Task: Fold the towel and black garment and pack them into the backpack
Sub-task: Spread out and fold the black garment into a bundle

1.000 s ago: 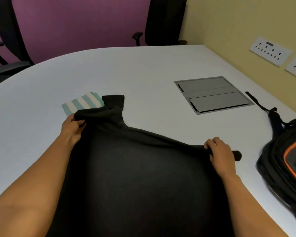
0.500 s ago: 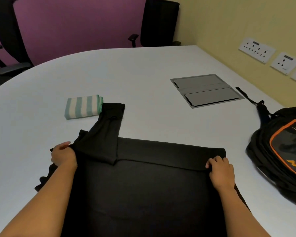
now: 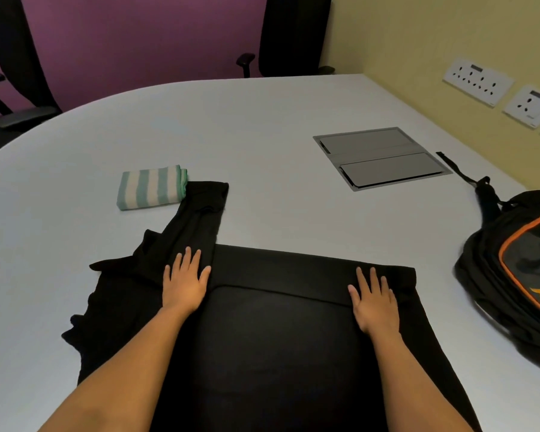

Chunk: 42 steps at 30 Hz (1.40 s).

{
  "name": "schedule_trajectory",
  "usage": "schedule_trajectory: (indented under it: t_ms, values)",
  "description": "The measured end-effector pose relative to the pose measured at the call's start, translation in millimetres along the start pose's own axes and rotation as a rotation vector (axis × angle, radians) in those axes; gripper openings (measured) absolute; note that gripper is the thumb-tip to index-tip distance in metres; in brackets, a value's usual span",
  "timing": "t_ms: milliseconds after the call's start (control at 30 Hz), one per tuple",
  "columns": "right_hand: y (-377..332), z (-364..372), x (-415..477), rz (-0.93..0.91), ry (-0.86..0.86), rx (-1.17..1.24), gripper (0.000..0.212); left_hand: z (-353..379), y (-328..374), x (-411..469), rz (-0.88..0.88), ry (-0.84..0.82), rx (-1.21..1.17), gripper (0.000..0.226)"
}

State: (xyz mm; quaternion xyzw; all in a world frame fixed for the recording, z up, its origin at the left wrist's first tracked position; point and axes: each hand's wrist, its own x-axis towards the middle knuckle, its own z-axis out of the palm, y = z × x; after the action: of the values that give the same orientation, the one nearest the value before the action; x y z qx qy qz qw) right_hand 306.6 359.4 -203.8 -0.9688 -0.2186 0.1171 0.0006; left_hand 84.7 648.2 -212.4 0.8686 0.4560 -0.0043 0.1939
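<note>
1. Now our left hand [image 3: 186, 282] and right hand [image 3: 374, 302] lie flat on the black garment [image 3: 278, 353], fingers straight, pressing its folded far edge and gripping nothing.
2. It lies spread on the table [image 3: 231, 120] before us. The folded towel [image 3: 152, 187] sits just beside the sleeve [image 3: 200, 219] end, and the backpack [image 3: 518, 275] lies apart at the right.
3. We judge the loose sleeve and bunched cloth at the left could drag the towel or spoil the next fold.
4. A metal hatch [image 3: 381, 159] and a trailing strap [image 3: 459, 169] lie beyond. Neither seems to block the path to the backpack.
</note>
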Motion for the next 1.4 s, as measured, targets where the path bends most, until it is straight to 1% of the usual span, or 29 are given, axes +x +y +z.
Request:
schedule_trajectory:
  t_ms: [33, 133, 200, 267, 333, 467, 533, 667, 767, 867, 900, 933, 1000, 1033, 1100, 1200, 1267, 1333, 1400]
  values:
    - [-2, -2, 0, 0.016, 0.048, 0.012, 0.054, -1, -3, -1, 0.013, 0.025, -0.009, 0.052]
    - [-18, -16, 8, 0.064, 0.239, 0.180, 0.047, -15, -4, 5, 0.028, 0.225, -0.118, 0.041]
    - [-39, -25, 17, 0.021, 0.286, 0.302, 0.041, -26, -5, 15, 0.015, 0.308, -0.146, 0.036]
    - [-66, -32, 26, -0.046, 0.285, 0.449, 0.037, -37, -8, 27, -0.026, 0.311, -0.156, 0.036]
    - [-98, -38, 34, -0.118, 0.254, 0.568, 0.036, -46, -11, 41, -0.069, 0.273, -0.146, 0.040]
    - [-163, -46, 51, -0.284, 0.158, 0.667, 0.036, -58, -14, 74, -0.107, 0.152, -0.164, 0.047]
    - [-194, -46, 60, -0.371, 0.124, 0.653, 0.037, -61, -14, 92, -0.099, 0.103, -0.197, 0.050]
    - [-254, -45, 80, -0.573, 0.049, 0.542, 0.046, -60, -12, 120, -0.120, 0.085, -0.258, 0.050]
    - [-297, -45, 97, -0.717, 0.014, 0.398, 0.059, -52, -14, 138, -0.127, 0.106, -0.315, 0.047]
    - [-332, -36, 114, -0.805, -0.017, 0.215, 0.073, -45, -16, 151, -0.112, 0.165, -0.408, 0.042]
    - [-338, -32, 119, -0.815, -0.015, 0.158, 0.073, -44, -16, 153, -0.110, 0.179, -0.460, 0.041]
    - [-346, -26, 126, -0.823, 0.006, 0.116, 0.069, -44, -17, 155, -0.109, 0.185, -0.513, 0.040]
    - [-348, -20, 135, -0.826, 0.101, 0.082, 0.047, -42, -15, 153, -0.085, 0.185, -0.590, 0.039]
    - [-349, -19, 138, -0.811, 0.146, 0.110, 0.037, -42, -15, 151, -0.077, 0.183, -0.610, 0.040]
    - [-349, -23, 139, -0.731, 0.174, 0.281, 0.027, -44, -16, 147, -0.077, 0.181, -0.636, 0.041]
    - [-342, -48, 124, -0.550, 0.150, 0.702, 0.018, -51, -18, 139, -0.103, 0.178, -0.661, 0.043]
    - [-334, -70, 110, -0.483, 0.176, 0.916, 0.011, -58, -18, 132, -0.123, 0.174, -0.666, 0.044]
    - [-324, -96, 93, -0.437, 0.175, 1.050, 0.019, -65, -17, 123, -0.141, 0.163, -0.665, 0.044]
    - [-313, -122, 74, -0.404, 0.098, 1.141, 0.025, -71, -16, 114, -0.159, 0.152, -0.682, 0.045]
